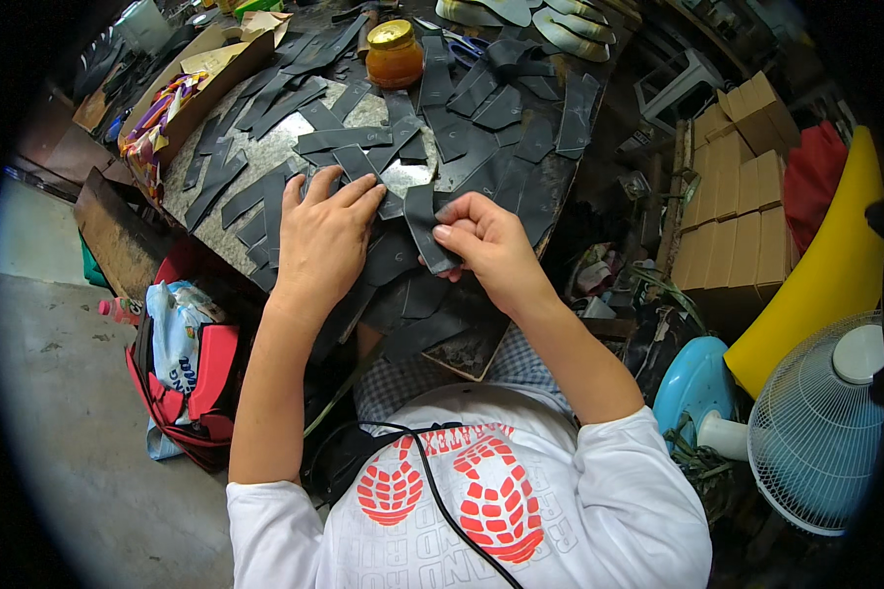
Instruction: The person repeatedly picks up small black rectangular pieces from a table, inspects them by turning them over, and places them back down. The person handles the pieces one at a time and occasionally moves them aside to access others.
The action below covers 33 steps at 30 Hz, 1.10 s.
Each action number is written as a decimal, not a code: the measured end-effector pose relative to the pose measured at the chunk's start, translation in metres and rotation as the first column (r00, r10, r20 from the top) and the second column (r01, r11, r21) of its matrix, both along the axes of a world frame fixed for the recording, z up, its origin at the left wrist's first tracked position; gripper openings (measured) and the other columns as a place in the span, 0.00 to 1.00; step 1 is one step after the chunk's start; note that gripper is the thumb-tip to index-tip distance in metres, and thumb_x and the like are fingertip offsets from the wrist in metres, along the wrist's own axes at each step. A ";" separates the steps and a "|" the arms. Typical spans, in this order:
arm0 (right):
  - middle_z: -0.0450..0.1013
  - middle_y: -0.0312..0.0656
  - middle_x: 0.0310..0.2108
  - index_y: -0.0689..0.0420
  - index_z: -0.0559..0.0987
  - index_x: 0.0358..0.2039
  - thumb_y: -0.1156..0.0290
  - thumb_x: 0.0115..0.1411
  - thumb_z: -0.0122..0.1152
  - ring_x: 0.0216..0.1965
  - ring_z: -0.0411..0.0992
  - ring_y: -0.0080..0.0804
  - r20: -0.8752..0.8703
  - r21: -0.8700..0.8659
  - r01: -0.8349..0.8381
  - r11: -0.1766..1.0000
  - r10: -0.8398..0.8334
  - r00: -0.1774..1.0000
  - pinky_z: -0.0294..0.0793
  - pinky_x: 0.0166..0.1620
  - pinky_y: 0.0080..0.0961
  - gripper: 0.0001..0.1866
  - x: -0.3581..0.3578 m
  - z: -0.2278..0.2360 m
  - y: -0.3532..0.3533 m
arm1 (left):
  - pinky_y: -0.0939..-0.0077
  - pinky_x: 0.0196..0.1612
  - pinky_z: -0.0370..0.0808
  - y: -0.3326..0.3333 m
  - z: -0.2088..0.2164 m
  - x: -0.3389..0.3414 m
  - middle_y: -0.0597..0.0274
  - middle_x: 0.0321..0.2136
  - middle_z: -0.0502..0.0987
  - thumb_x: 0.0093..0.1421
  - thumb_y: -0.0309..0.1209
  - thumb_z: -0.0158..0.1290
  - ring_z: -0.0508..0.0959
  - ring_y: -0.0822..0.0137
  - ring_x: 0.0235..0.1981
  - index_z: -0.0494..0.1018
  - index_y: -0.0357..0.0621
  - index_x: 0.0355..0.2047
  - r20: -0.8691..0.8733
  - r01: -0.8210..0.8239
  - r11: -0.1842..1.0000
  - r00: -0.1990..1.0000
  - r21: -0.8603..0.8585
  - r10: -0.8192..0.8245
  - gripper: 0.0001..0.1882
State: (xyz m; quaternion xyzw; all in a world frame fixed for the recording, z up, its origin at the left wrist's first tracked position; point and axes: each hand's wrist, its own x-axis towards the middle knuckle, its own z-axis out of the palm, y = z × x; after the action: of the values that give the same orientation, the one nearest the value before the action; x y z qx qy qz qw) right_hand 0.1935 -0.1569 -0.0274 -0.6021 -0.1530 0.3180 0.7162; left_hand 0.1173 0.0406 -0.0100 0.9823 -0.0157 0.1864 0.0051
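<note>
My right hand (491, 242) pinches a black strip (422, 228) between thumb and fingers near the table's front edge. The strip is flat, looks like leather or a similar sheet material, and stands tilted above the other pieces. To its left, my left hand (329, 234) has its fingers spread and rests over the scattered black pieces (344, 139), its fingertips beside one of them. What lies under that palm is hidden. Many cut pieces of the same black material, some with small pale marks, overlap across the tabletop (287, 137).
A jar of amber stuff with a yellow lid (393, 54) stands at the far side, near blue-handled scissors (467, 47). An open cardboard box (201, 83) sits at the left edge. Stacked brown boxes (737, 196) and a fan (820, 422) are on the right; a red bag (216, 378) is at left.
</note>
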 end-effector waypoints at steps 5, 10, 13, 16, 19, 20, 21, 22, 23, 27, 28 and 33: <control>0.80 0.42 0.31 0.59 0.72 0.42 0.72 0.65 0.59 0.27 0.76 0.21 -0.013 0.012 -0.064 0.998 0.064 0.998 0.73 0.28 0.15 0.08 0.000 -0.003 -0.009 | 0.47 0.63 0.60 -0.002 -0.003 -0.001 0.71 0.52 0.78 0.60 0.31 0.55 0.71 0.58 0.57 0.79 0.51 0.49 0.025 0.004 0.998 1.000 -0.060 -0.003 0.16; 0.79 0.40 0.29 0.63 0.73 0.46 0.72 0.65 0.59 0.24 0.74 0.20 -0.017 -0.033 -0.046 0.998 0.045 0.999 0.73 0.27 0.14 0.11 0.011 -0.002 -0.013 | 0.47 0.66 0.59 0.002 -0.005 -0.002 0.71 0.52 0.78 0.59 0.31 0.55 0.72 0.58 0.57 0.79 0.52 0.50 0.020 -0.002 0.998 1.000 -0.060 0.003 0.17; 0.77 0.38 0.25 0.63 0.74 0.43 0.73 0.65 0.59 0.20 0.73 0.19 -0.018 -0.074 -0.031 0.997 0.030 0.999 0.71 0.23 0.14 0.09 0.009 -0.001 -0.015 | 0.47 0.68 0.56 0.000 -0.007 -0.004 0.73 0.53 0.78 0.59 0.31 0.55 0.72 0.58 0.57 0.79 0.54 0.51 0.005 -0.027 1.000 1.000 -0.009 0.027 0.18; 0.78 0.40 0.25 0.62 0.74 0.42 0.73 0.65 0.59 0.20 0.74 0.20 -0.019 -0.078 -0.004 0.997 0.002 1.000 0.71 0.22 0.15 0.08 0.004 0.005 -0.021 | 0.45 0.69 0.54 -0.002 -0.007 -0.003 0.76 0.53 0.77 0.59 0.31 0.54 0.71 0.59 0.58 0.79 0.56 0.51 0.009 -0.043 0.998 0.999 0.039 0.043 0.19; 0.79 0.45 0.26 0.61 0.73 0.42 0.73 0.64 0.58 0.21 0.76 0.24 -0.024 -0.064 0.064 0.996 -0.066 0.998 0.73 0.22 0.16 0.07 0.006 0.018 -0.036 | 0.44 0.69 0.53 -0.004 0.000 -0.003 0.73 0.53 0.77 0.58 0.31 0.54 0.71 0.59 0.58 0.79 0.52 0.51 -0.071 -0.054 0.999 0.996 -0.007 0.053 0.19; 0.79 0.46 0.26 0.60 0.72 0.42 0.74 0.65 0.58 0.21 0.76 0.25 -0.005 0.004 0.073 0.997 -0.073 0.997 0.73 0.23 0.16 0.08 0.005 0.021 -0.039 | 0.47 0.68 0.55 -0.007 0.002 -0.004 0.70 0.52 0.78 0.58 0.30 0.55 0.71 0.57 0.58 0.79 0.51 0.49 0.062 -0.050 0.999 0.997 -0.008 0.051 0.18; 0.79 0.46 0.27 0.59 0.72 0.43 0.74 0.65 0.57 0.22 0.77 0.25 0.001 0.027 0.123 0.992 -0.123 0.992 0.74 0.23 0.16 0.08 0.004 0.024 -0.043 | 0.50 0.67 0.57 -0.011 0.006 -0.004 0.67 0.51 0.78 0.58 0.30 0.56 0.71 0.56 0.57 0.80 0.50 0.48 0.137 -0.067 0.998 0.988 -0.023 0.069 0.17; 0.79 0.45 0.28 0.60 0.71 0.44 0.74 0.65 0.57 0.24 0.77 0.25 0.022 0.065 0.117 0.991 -0.118 0.993 0.75 0.25 0.17 0.08 0.003 0.026 -0.045 | 0.53 0.66 0.60 -0.016 0.009 -0.005 0.64 0.50 0.79 0.58 0.30 0.57 0.71 0.54 0.57 0.80 0.48 0.47 0.206 -0.074 0.997 0.975 -0.034 0.079 0.16; 0.79 0.45 0.29 0.61 0.71 0.44 0.75 0.65 0.57 0.27 0.78 0.24 0.031 0.093 0.122 0.988 -0.125 0.992 0.76 0.27 0.17 0.09 0.001 0.027 -0.046 | 0.57 0.61 0.64 -0.022 0.013 -0.009 0.63 0.48 0.79 0.57 0.30 0.58 0.73 0.57 0.54 0.80 0.46 0.45 0.193 -0.013 0.977 0.980 -0.213 0.055 0.14; 0.76 0.37 0.30 0.61 0.73 0.43 0.75 0.64 0.61 0.30 0.75 0.18 0.189 -0.006 -0.075 0.997 0.075 0.979 0.76 0.31 0.17 0.09 -0.006 0.026 -0.043 | 0.79 0.35 0.71 -0.054 0.017 -0.025 0.66 0.32 0.79 0.58 0.31 0.63 0.76 0.74 0.33 0.79 0.38 0.35 -0.075 -0.059 0.211 0.995 -0.976 -0.069 0.09; 0.75 0.35 0.30 0.61 0.73 0.42 0.75 0.64 0.61 0.30 0.75 0.18 0.224 -0.038 -0.155 0.987 0.160 0.961 0.76 0.31 0.17 0.08 -0.003 0.025 -0.039 | 0.85 0.31 0.68 -0.063 0.016 -0.025 0.71 0.26 0.75 0.60 0.29 0.62 0.71 0.82 0.27 0.77 0.36 0.34 -0.026 -0.030 -0.081 0.998 -0.996 -0.053 0.08; 0.78 0.42 0.33 0.57 0.83 0.35 0.59 0.58 0.66 0.38 0.76 0.39 0.896 -0.322 0.442 0.837 0.118 0.428 0.76 0.43 0.35 0.14 0.077 0.021 -0.039 | 0.86 0.33 0.70 -0.056 0.016 -0.034 0.72 0.29 0.75 0.64 0.26 0.58 0.73 0.83 0.30 0.73 0.38 0.34 0.092 0.110 -0.171 0.990 -0.979 0.112 0.05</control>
State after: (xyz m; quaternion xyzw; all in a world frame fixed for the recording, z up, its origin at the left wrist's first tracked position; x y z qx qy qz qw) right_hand 0.2710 -0.1954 -0.0063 -0.8562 -0.3532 -0.0927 0.3655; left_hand 0.0838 -0.0149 0.0060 0.6112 0.1327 0.2024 0.7536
